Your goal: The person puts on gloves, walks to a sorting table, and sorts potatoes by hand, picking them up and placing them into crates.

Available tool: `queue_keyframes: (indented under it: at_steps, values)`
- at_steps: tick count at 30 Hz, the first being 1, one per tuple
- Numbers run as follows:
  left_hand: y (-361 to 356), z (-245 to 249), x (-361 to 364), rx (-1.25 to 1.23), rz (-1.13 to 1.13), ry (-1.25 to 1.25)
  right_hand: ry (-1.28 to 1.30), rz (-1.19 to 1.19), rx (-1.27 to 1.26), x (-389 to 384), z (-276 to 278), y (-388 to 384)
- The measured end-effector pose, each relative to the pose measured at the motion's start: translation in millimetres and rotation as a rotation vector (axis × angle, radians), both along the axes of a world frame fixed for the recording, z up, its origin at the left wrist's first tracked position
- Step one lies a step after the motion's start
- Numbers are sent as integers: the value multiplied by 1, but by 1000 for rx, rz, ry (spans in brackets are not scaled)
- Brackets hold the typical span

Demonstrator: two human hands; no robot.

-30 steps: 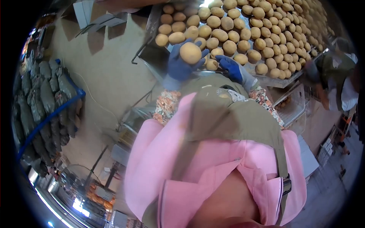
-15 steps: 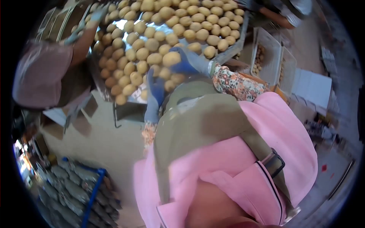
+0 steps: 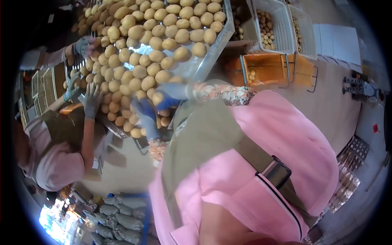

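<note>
My right hand, in a grey glove with a blue palm, is at the near side of the sorting table. Its fingers are closed on a tan, potato-like round piece. Close beside it, my left hand in a matching glove reaches low among the pieces, its fingers smeared by motion. Many similar tan round pieces cover the metal-edged table in front of both hands.
At the left, a co-worker's gloved hands touch the table's far side, with another gloved hand above. Right of the table stand an orange crate and white crates. Grey filled bags lie at lower left.
The view has swung, bringing the crates further into sight. My right hand has come in closer to my left hand, with a tan round piece at its fingers.
</note>
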State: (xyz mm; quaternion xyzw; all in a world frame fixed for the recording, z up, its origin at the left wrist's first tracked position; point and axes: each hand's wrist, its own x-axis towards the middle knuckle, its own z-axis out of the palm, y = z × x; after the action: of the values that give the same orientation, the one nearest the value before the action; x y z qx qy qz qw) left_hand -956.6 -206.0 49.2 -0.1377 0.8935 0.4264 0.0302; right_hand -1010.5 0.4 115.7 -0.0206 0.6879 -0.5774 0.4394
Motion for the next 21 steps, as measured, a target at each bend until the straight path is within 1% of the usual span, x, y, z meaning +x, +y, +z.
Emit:
queue_keyframes:
  at_steps: [1,3,4,6,7,9,10,11,12,13,14,15,16,17,18,19,20,21]
  values:
    - [4,-5,22,-264,-99,-115,-180,-116,-105,-5,0,4]
    - [12,-16,66,-821,-350,-302,397,-15,8,-27,-16,29]
    - [11,-30,89,-855,-368,-374,331,-16,18,-34,-17,39]
    - [3,-46,111,-699,-226,-442,261,-37,20,-34,-18,46]
    - [-1,-54,122,-626,-151,-469,342,-101,46,-30,-18,45]
    - [-10,-39,108,-674,-73,-509,646,-16,161,-18,-80,18]
    - [-17,-29,103,-698,-22,-533,733,199,215,-14,-72,10]
    - [-20,-23,99,-744,8,-382,832,404,245,-10,-65,2]
    - [-22,-14,95,-793,35,-233,804,586,231,-5,-81,-11]
    - [-22,-13,85,-863,38,90,770,763,204,0,-97,-24]
    - [-14,-3,65,-983,40,93,1029,345,181,21,-153,-34]
    - [16,47,30,-237,219,-96,552,328,-72,17,-131,-14]
    - [1,14,20,-125,174,139,-138,75,-388,12,-101,6]
    - [18,33,-1,-82,155,195,-587,-158,-445,7,-70,28]
    - [14,17,-17,-260,33,350,108,71,-311,5,-42,50]
    - [18,4,-25,-280,51,325,257,-181,-417,7,-36,62]
    - [36,26,-22,-252,-5,241,-73,-185,-250,2,-31,91]
    - [36,-16,-16,-250,-12,155,-192,-356,-486,11,-20,120]
